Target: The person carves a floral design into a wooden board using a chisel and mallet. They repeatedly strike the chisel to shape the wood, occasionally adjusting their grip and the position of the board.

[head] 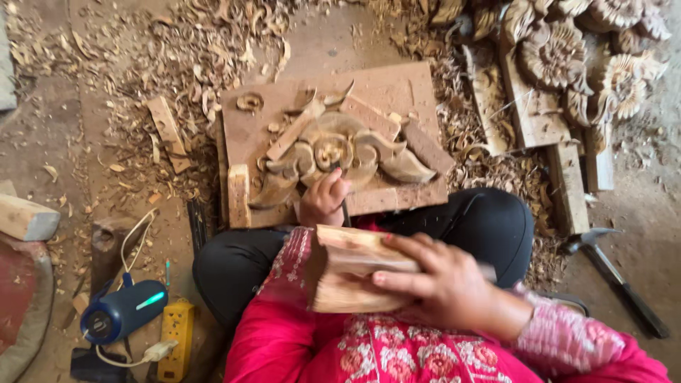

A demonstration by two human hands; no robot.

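A half-carved floral wood piece (333, 149) lies on a flat wooden board (397, 89) on the floor in front of my crossed legs. My left hand (323, 198) is closed around a thin dark chisel (345, 210), whose tip rests on the near edge of the carving. My right hand (443, 284) grips a chunky wooden mallet block (344, 273), held close to my chest above my lap. My red embroidered sleeves fill the bottom of the view.
Wood shavings (184, 50) cover the floor. Finished carved flowers (557, 53) and planks lie at the upper right. A claw hammer (617, 276) is on the right. A blue speaker (124, 312), a yellow power strip (176, 339) and a wood offcut (28, 218) are on the left.
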